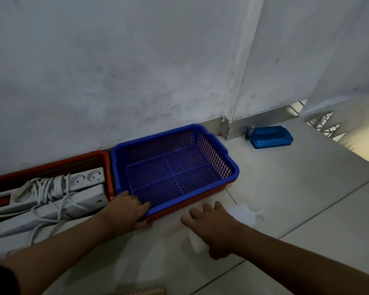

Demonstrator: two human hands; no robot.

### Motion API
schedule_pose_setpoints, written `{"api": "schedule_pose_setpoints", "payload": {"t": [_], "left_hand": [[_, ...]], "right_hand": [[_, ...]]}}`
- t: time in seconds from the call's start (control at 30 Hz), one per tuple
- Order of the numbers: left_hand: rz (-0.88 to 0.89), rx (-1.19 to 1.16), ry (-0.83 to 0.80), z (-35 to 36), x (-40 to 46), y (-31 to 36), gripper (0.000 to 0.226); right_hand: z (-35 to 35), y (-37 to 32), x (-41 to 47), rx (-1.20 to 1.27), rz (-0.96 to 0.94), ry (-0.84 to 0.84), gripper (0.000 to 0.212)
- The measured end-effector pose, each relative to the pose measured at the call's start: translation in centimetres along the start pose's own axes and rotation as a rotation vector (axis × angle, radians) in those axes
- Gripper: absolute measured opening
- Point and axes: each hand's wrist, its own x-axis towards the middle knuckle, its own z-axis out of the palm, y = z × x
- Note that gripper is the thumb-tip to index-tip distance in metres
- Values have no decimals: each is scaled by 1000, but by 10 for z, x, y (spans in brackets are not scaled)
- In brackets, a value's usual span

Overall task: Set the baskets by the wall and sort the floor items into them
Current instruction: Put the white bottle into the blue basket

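Observation:
A blue mesh basket (232,167) sits nested inside a red basket (179,209), close to the wall. My left hand (126,211) grips their near left corner, fingers over the blue rim and thumb below. To the left, a second red basket (51,165) holds white power strips (81,179) and a coiled white cord. My right hand (213,228) lies with fingers spread over a white plastic item (243,213) on the floor, hiding its middle.
A blue box-like object (271,137) lies on the floor by the wall corner at the right. White cord (43,226) trails onto the tiles at the left. A perforated orange edge (147,292) shows at the bottom. Pale floor tiles (307,199) stretch to the right.

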Motion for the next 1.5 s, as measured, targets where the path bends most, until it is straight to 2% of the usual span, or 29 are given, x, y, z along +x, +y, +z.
{"api": "schedule_pose_setpoints", "payload": {"t": [0.13, 0.23, 0.3, 0.4, 0.47, 0.57, 0.73, 0.83, 1.03, 1.17, 1.37, 1.5], "left_hand": [[6, -50, -24, -10, -8, -2, 51], [-14, -311, -7, -28, -11, -7, 54], [-41, -480, 154, -41, -11, -18, 45], [-196, -543, 422, -45, -11, -42, 33], [-326, -565, 509, -40, -9, -56, 21], [-520, -554, 476, -23, -10, -75, 19], [-687, -630, 274, 14, -19, -90, 54], [-679, -756, 199, 30, -23, -92, 62], [-667, -801, 267, 43, -23, -87, 62], [-666, -813, 299, 45, -21, -87, 65], [-642, -800, 280, 37, -21, -88, 66], [-601, -765, 288, 25, -33, -86, 61]], "right_hand": [[-37, -18, 2, -17, -53, 111, 87], [-66, -25, 8, -63, -65, 235, 88], [-84, -25, 16, -110, -72, 335, 84], [-106, -19, 43, -165, -61, 410, 79], [-114, -11, 68, -164, -55, 415, 78], [-114, -3, 121, -140, -52, 374, 78], [-97, -5, 204, -61, -49, 308, 77], [-87, -3, 237, -11, -30, 298, 80], [-74, 10, 250, 168, -54, 414, 83], [-53, 20, 238, 73, 227, 632, 67], [-49, 25, 241, 241, 329, 521, 70], [-62, 3, 225, 352, 325, 548, 52]]}}
